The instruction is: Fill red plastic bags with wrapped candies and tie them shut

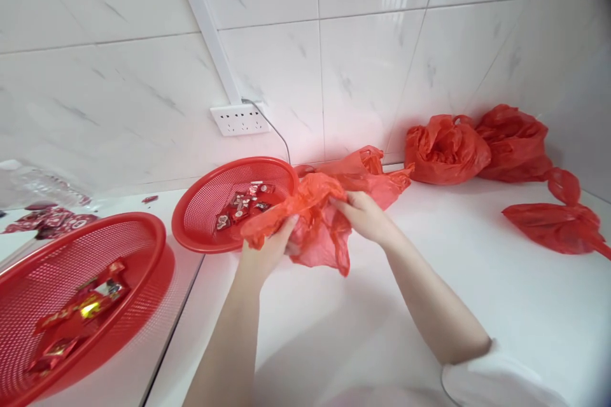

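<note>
A crumpled red plastic bag (317,216) is held up above the white table between both hands. My left hand (272,245) grips it from the lower left, its thumb pressed on the film and the other fingers mostly hidden. My right hand (360,213) pinches its right side. Just left of the bag stands a red mesh basket (191,216) with several small wrapped packets (243,203) in it. Behind my right hand, another red bag (367,168) lies against the wall. Whether the held bag contains anything, I cannot make out.
A larger red basket (153,229) with wrapped packets (90,305) stands at the left. Full-looking red bags (446,149) sit at the back right, and a knotted red bag (556,226) lies nearer. A power strip (240,119) with a cable is on the tiled wall.
</note>
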`<move>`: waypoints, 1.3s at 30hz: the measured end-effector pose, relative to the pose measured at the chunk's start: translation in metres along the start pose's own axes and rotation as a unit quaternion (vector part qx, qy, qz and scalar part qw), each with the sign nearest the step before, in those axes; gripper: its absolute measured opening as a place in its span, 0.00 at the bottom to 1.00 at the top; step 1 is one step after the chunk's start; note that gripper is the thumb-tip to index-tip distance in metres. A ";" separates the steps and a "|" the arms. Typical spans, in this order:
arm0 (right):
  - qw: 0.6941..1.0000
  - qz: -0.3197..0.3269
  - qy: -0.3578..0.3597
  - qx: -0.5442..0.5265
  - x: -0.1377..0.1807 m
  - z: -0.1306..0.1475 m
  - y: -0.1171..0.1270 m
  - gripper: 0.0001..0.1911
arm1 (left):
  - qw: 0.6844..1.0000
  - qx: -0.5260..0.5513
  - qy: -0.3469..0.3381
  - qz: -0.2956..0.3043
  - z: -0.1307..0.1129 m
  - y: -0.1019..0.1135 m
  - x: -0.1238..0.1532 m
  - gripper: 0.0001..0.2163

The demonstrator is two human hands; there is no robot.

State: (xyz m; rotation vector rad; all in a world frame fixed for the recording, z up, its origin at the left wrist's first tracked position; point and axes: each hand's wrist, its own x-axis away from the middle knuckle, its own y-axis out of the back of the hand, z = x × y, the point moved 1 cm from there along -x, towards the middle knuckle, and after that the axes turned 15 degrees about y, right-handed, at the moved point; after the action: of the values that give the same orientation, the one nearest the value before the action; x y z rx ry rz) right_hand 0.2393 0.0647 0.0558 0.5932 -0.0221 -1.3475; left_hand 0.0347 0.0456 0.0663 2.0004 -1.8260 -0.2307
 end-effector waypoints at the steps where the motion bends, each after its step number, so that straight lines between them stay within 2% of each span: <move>1: 1.000 -0.006 -0.028 0.001 -0.001 -0.003 0.008 0.13 | 0.999 -0.025 -0.004 -0.044 0.002 0.007 -0.005 0.10; 2: 0.999 -0.005 -0.049 0.017 -0.001 -0.006 0.016 0.12 | 0.996 -0.043 -0.005 -0.075 0.005 0.014 -0.010 0.09; 4: 0.993 0.011 -0.076 0.092 0.002 -0.008 0.033 0.11 | 0.992 -0.085 0.012 -0.096 0.009 0.028 -0.017 0.09; 7: 0.977 0.039 -0.092 0.189 0.009 -0.008 0.050 0.11 | 0.981 -0.184 0.031 -0.058 0.009 0.045 -0.019 0.08; 9: 0.977 0.037 -0.088 0.189 0.013 -0.006 0.054 0.09 | 0.972 -0.232 0.019 -0.018 0.005 0.051 -0.012 0.05; 12: 0.996 0.000 -0.038 0.078 0.014 -0.002 0.052 0.01 | 0.961 -0.273 -0.022 0.036 -0.001 0.057 0.006 0.20; 14: 0.997 -0.045 0.002 -0.067 0.011 0.000 0.048 0.06 | 0.953 -0.291 -0.055 0.063 -0.001 0.060 0.018 0.30; 17: 0.966 -0.138 0.043 -0.215 0.007 0.001 0.043 0.10 | 0.952 -0.290 -0.084 0.046 -0.001 0.065 0.034 0.30; 20: 0.957 -0.168 0.043 -0.231 0.005 0.000 0.037 0.10 | 0.959 -0.236 -0.157 -0.021 -0.011 0.065 0.052 0.27; 22: 0.965 -0.159 0.031 -0.205 0.005 0.000 0.033 0.09 | 0.956 -0.183 -0.221 -0.058 -0.021 0.059 0.068 0.25; 24: 0.979 -0.143 0.019 -0.144 0.007 0.002 0.027 0.09 | 0.940 -0.176 -0.282 -0.077 -0.028 0.046 0.086 0.20; 26: 0.991 -0.115 0.012 -0.071 0.008 0.004 0.020 0.09 | 0.920 -0.218 -0.325 -0.017 -0.031 0.026 0.101 0.17; 28: 0.997 -0.073 0.013 -0.026 0.009 0.007 0.014 0.09 | 0.896 -0.293 -0.326 0.064 -0.028 0.000 0.108 0.16; 30: 1.000 -0.021 0.016 -0.017 0.011 0.008 0.008 0.08 | 0.858 -0.400 -0.306 0.105 -0.023 -0.027 0.105 0.16; 32: 0.999 0.032 0.006 -0.018 0.013 0.006 0.004 0.07 | 0.817 -0.514 -0.234 0.117 -0.014 -0.050 0.093 0.16; 34: 0.996 0.082 -0.011 -0.013 0.016 0.000 0.006 0.07 | 0.777 -0.576 -0.193 0.165 -0.003 -0.065 0.077 0.14; 36: 0.991 0.131 -0.014 0.008 0.020 -0.010 0.015 0.08 | 0.766 -0.595 -0.165 0.182 0.009 -0.068 0.061 0.13; 39: 0.976 0.198 -0.024 0.087 0.027 -0.023 0.038 0.11 | 0.749 -0.622 -0.135 0.185 0.028 -0.056 0.042 0.14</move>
State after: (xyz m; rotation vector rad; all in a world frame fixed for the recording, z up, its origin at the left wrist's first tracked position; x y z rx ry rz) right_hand 0.2882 0.0529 0.0430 0.6641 -0.2864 -0.9758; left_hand 0.0800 0.0018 0.0250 0.6567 -1.4353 -1.2612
